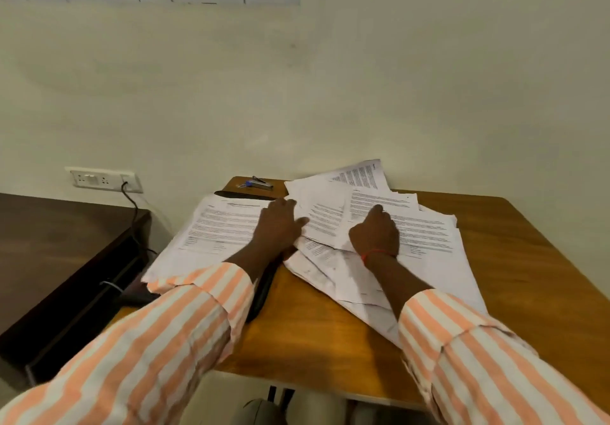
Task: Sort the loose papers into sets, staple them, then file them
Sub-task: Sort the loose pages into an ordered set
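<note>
Just near of the stapler (255,183), our left hand (279,223) presses flat and open, likely steadying the neat stack (218,226). Our right hand (374,233) curls on the loose papers (425,226); whether it pinches a sheet, we cannot tell.

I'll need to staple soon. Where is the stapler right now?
In the head view, the stapler lies at the far left corner of the table by the wall, just beyond the left paper stack and the left hand.
</note>
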Available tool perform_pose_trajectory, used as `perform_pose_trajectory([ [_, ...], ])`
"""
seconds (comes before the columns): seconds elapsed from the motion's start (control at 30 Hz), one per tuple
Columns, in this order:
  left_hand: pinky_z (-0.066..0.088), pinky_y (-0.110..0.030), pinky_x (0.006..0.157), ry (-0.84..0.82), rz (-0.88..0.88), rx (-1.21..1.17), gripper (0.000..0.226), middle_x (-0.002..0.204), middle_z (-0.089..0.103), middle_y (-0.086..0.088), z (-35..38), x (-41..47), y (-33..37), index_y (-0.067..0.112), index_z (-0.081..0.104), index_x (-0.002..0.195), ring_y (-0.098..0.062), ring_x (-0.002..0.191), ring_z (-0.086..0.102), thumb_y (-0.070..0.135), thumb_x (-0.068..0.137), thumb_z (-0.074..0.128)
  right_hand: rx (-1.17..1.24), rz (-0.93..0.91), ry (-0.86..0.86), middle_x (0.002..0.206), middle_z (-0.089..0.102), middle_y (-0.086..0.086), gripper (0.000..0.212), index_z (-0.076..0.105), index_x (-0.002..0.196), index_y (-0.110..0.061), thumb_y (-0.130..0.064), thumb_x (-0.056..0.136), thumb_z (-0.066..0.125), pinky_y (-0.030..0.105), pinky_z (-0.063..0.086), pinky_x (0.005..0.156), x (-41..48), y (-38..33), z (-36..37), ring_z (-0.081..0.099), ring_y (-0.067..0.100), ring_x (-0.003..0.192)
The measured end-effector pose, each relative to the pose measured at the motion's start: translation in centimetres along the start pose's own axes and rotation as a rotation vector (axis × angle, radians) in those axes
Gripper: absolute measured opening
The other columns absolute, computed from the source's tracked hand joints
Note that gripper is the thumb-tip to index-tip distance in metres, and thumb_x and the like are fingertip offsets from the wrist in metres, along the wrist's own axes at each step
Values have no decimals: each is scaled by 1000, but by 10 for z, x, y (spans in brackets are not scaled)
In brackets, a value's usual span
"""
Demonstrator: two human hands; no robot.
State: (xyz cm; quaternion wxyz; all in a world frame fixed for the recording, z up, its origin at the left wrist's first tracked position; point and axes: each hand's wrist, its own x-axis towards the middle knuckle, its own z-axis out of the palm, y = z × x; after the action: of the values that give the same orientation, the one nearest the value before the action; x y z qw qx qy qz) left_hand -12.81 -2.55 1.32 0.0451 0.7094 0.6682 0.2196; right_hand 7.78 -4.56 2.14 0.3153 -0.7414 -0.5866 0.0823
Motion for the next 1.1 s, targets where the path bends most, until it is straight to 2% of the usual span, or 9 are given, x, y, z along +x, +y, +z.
perform_pose_trajectory([
  [0.13, 37, -41, 107, -81, 67, -143, 58, 141, 53, -13, 40, 7, 67, 13, 52, 142, -31, 131, 48, 51, 99, 56, -336, 286, 57, 143, 45, 23, 62, 45, 138, -10, -44, 87, 57, 51, 29, 112, 28, 71, -36, 42, 41, 133],
  [0.3, 36, -40, 107, -181, 30, -189, 61, 142, 54, -11, 72, 10, 98, 15, 53, 141, -29, 133, 48, 57, 97, 56, -244, 598, -59, 146, 38, 23, 73, 41, 140, -11, -62, 90, 54, 53, 27, 113, 41, 137, -46, 35, 41, 136],
  [0.47, 47, -39, 83, -136, -24, -237, 48, 102, 67, -7, 94, 8, 104, 14, 65, 103, -30, 99, 62, 61, 94, 56, 90, 390, -106, 131, 58, 20, 68, 38, 138, -3, -41, 91, 68, 39, 50, 88, 55, 137, -39, 59, 38, 117],
  [0.57, 49, -40, 87, -97, -74, -369, 36, 98, 69, -1, 93, 10, 105, 15, 63, 107, -25, 94, 62, 47, 91, 68, 177, 303, -140, 125, 64, 16, 67, 44, 133, -2, -32, 84, 78, 33, 48, 77, 64, 144, -38, 64, 35, 110],
  [0.63, 51, -32, 80, -43, -105, -498, 23, 89, 69, 7, 90, 10, 103, 18, 64, 105, -18, 88, 65, 31, 89, 75, 305, 244, -87, 119, 69, 10, 53, 53, 123, -8, -23, 81, 82, 33, 52, 78, 65, 155, -32, 67, 28, 103],
  [0.73, 40, -10, 59, 36, -149, -698, 20, 76, 62, 12, 91, 9, 96, 20, 62, 93, 4, 68, 58, 23, 85, 80, 601, 199, 37, 112, 71, -6, 38, 59, 117, -18, -15, 85, 80, 26, 54, 79, 57, 165, -28, 68, 13, 101],
  [0.83, 42, -16, 62, 55, -149, -829, 23, 78, 67, 5, 88, 13, 90, 20, 64, 91, 0, 67, 58, 34, 84, 82, 773, 152, 79, 101, 71, -16, 31, 61, 115, -22, -12, 89, 75, 23, 55, 76, 55, 164, -32, 69, 3, 93],
  [0.97, 35, -25, 60, 83, -172, -933, 41, 65, 52, 3, 90, 21, 86, 7, 52, 75, -11, 59, 44, 40, 92, 72, 828, 90, 92, 99, 76, -6, 15, 68, 104, -20, -11, 92, 71, 38, 59, 85, 68, 163, -29, 72, 15, 95],
  [1.1, 33, -9, 57, 111, -215, -988, 42, 53, 49, 19, 91, 16, 87, 24, 44, 63, 3, 54, 43, 25, 101, 63, 881, 50, 103, 106, 75, -2, 14, 68, 106, -16, -10, 94, 68, 39, 59, 87, 68, 161, -25, 72, 17, 100],
])
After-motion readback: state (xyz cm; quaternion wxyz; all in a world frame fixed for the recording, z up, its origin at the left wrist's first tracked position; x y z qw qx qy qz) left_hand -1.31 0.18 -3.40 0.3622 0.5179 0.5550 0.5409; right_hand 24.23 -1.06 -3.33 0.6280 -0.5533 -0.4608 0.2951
